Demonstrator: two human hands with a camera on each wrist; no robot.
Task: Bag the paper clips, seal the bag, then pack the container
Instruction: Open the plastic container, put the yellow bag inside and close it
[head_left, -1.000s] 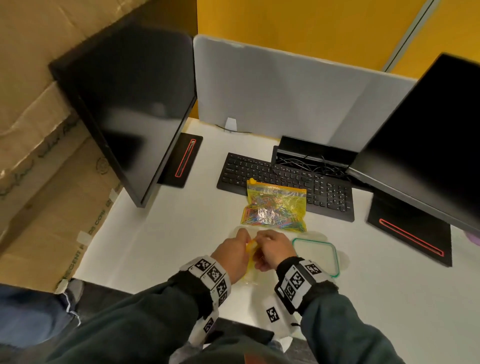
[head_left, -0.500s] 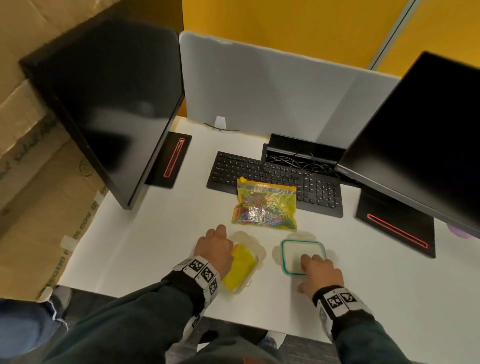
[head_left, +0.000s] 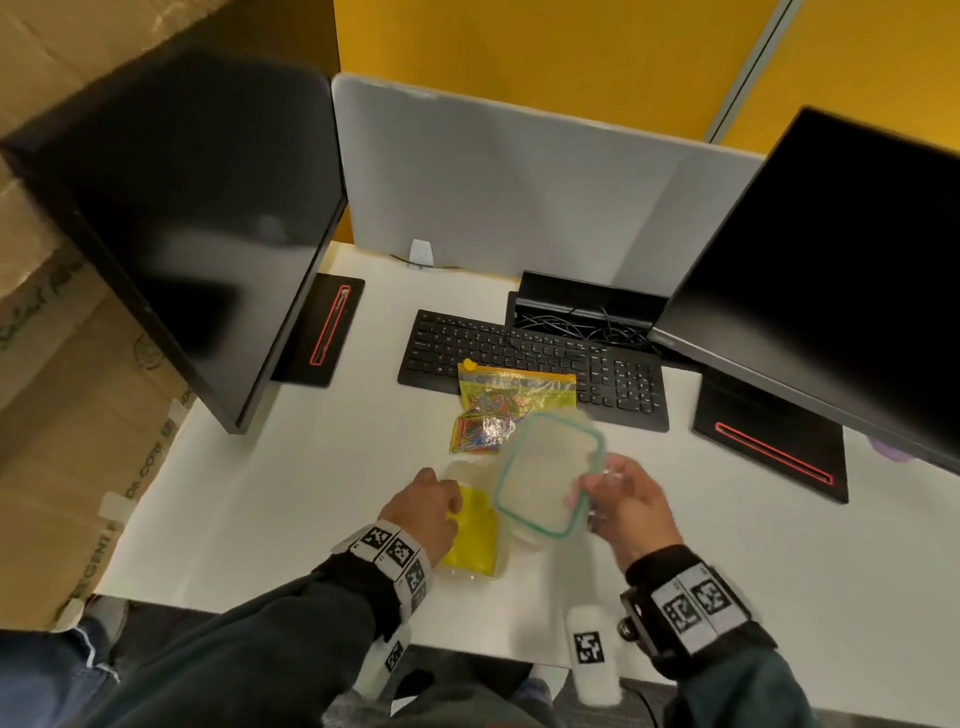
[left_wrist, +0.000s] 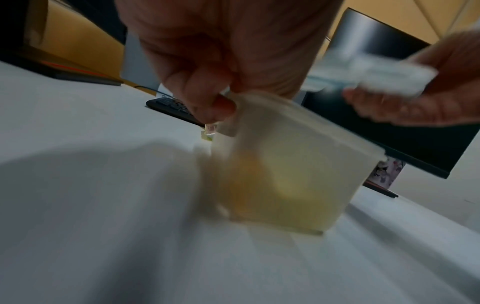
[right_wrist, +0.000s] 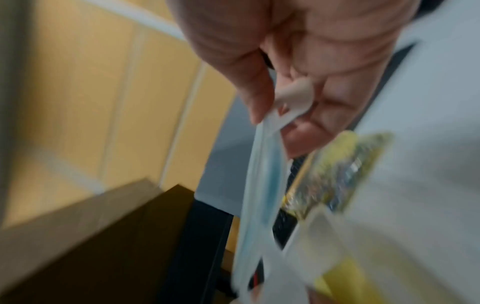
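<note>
- The right hand is pinching the teal-rimmed lid by its edge, fingers curled round it, holding it tilted above the container.
- The left hand is gripping the container's rim with curled fingers, steadying it on the counter.
- 1 yellow bag is lying inside the container; packing looks nearly done, lidding left.
- 1 bag of paper clips is lying by the keyboard, unpacked; whether it is sealed is unclear.
</note>
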